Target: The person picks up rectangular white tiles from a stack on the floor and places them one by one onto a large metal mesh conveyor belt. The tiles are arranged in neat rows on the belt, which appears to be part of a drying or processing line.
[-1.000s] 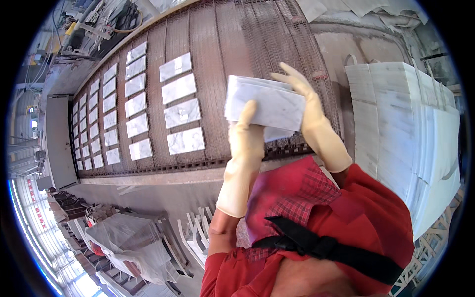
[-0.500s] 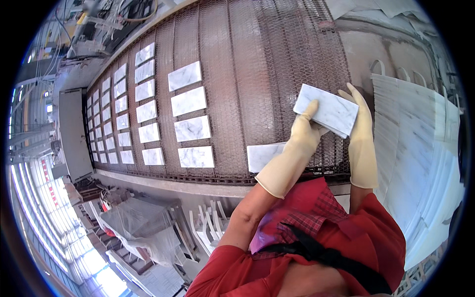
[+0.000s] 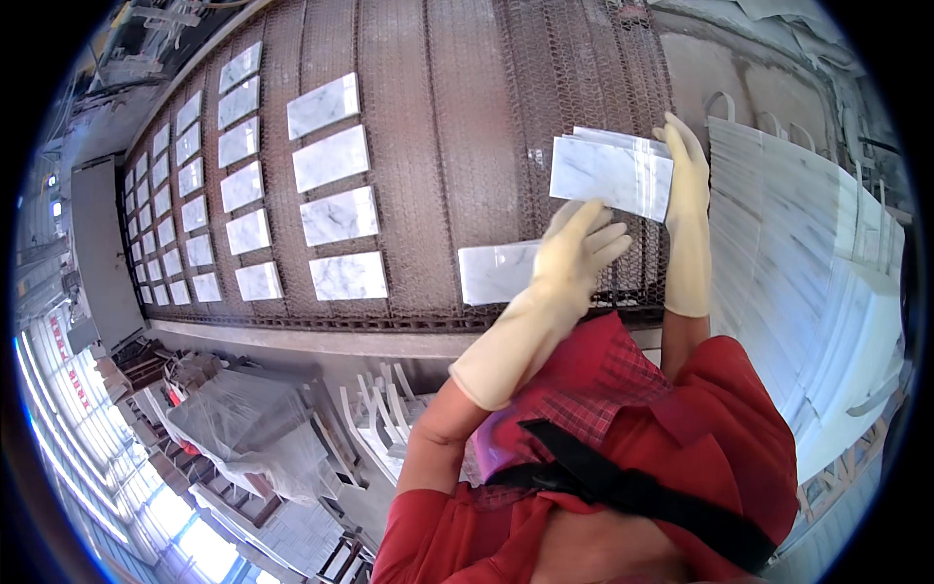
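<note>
White marble tiles with grey veins, in a small fanned stack (image 3: 608, 177), are raised over the wire mesh belt (image 3: 457, 127). My right hand (image 3: 687, 175), in a cream rubber glove, grips the stack by its right end. Just below the stack's near edge is my left hand (image 3: 574, 248), gloved alike, its fingers spread and holding nothing. Whether its fingertips touch the lowest tile I cannot tell. A single tile (image 3: 494, 274) lies on the belt by the near edge, partly hidden behind my left hand.
Tiles stand in rows on the belt to the left, the nearest row including a veined tile (image 3: 348, 276). Long white marble slabs or strips (image 3: 778, 243) are stacked at the right. A plastic-covered pile (image 3: 243, 419) and white chair-like frames (image 3: 384, 404) stand at lower left.
My left hand has let go of the tile stack and opened below it. The stack has turned more level in my right hand. The whole view has shifted, moving the belt's tiles leftward.
</note>
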Tool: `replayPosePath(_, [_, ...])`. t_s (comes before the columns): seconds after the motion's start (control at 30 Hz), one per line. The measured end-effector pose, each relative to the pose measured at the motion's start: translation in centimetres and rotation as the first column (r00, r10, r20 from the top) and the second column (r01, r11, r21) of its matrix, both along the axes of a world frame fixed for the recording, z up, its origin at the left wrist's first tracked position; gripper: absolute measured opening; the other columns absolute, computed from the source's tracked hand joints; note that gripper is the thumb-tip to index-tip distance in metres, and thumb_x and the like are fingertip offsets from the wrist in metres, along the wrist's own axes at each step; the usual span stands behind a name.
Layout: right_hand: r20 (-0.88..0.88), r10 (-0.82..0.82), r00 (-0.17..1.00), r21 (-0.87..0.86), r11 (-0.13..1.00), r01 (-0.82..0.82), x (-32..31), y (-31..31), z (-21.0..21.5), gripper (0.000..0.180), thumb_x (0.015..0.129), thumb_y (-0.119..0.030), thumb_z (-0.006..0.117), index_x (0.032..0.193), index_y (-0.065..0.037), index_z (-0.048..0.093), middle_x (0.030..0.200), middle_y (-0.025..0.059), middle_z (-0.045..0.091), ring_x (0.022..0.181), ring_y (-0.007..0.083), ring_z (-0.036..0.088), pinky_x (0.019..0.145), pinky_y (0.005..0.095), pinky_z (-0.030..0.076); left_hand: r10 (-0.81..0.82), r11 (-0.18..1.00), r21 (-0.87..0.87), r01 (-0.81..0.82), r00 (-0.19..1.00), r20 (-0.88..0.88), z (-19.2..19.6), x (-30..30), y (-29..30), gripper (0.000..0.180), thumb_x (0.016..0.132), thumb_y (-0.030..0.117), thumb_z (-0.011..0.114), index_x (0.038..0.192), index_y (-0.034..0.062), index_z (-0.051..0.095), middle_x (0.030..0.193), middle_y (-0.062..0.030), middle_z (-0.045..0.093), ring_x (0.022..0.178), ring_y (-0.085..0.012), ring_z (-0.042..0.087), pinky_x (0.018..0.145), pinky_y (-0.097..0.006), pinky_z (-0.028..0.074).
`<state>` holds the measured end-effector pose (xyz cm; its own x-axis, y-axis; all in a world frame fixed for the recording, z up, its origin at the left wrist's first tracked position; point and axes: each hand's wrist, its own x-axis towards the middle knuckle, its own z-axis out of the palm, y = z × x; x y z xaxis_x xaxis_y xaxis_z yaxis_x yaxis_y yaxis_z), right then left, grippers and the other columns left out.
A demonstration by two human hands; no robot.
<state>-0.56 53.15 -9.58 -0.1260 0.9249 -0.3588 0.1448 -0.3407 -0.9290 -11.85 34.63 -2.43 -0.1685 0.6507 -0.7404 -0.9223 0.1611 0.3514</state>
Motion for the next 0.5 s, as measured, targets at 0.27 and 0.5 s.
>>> replayPosePath(0.27, [0.332,0.119,0.936,0.137,0.975,-0.173,1.3,0.6,-0.6,0.049,0.106,-0.040,0.067,0.147,-0.014,0.071,0.132,0.0136,0.077,0.127,0.0216,0.069,0.110,0.0346,0.049,0.309,0.848,-0.116,-0.518,0.658,-0.686,5.2,-8.0,-13.8,0.066,0.115,0.041,0.051,0.163,-0.0025,0.042,0.159,-0.0357,0.051,0.147,-0.0458,0.055,0.129,-0.060,0.041])
replayPosePath(0.5, [0.532,0.153,0.833,0.270,0.901,-0.338,0.4,2.9,8.5,0.049,0.104,-0.040,0.072,0.150,-0.026,0.069,0.127,0.0047,0.078,0.111,0.0149,0.072,0.102,0.0352,0.055,0.303,0.243,-0.250,-0.937,0.319,-0.898,-0.5,-12.3,-26.8,0.053,0.112,0.041,0.052,0.160,0.0185,0.050,0.166,-0.0190,0.051,0.151,-0.0400,0.052,0.127,-0.067,0.038])
